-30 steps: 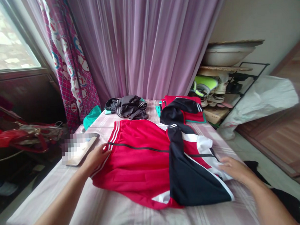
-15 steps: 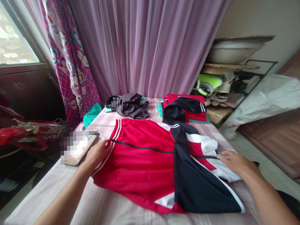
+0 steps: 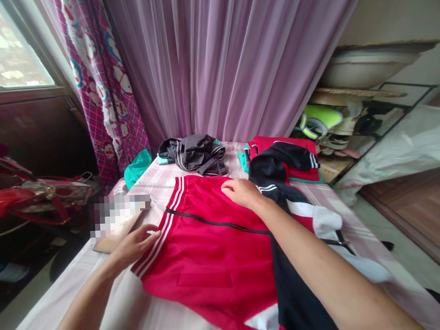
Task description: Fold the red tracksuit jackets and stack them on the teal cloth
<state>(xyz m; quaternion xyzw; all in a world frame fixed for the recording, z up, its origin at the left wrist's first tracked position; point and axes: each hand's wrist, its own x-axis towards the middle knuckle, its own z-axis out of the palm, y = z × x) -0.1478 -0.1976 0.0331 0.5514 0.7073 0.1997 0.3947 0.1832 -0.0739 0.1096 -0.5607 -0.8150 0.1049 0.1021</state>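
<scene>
A red zip jacket with navy sleeves and white panels lies face up on the bed-like surface, its striped hem to the left. My left hand rests at that hem, fingers loosely apart and thumb along the white stripes. Over the jacket's far side hovers or rests my right hand, fingers loosely bent and holding nothing that I can see; whether it touches the cloth is unclear. A dark zipper runs across the jacket. My right forearm hides part of a navy sleeve.
A crumpled dark grey garment lies at the back. Folded red and navy clothes sit at the back right. A partly blurred flat object lies beside my left hand. At right stands a rack holding a basin and shoes.
My right hand has left the collar end of the zipper and moved left across the jacket. The left hand has let go of the zipper's hem end and shifted slightly nearer.
</scene>
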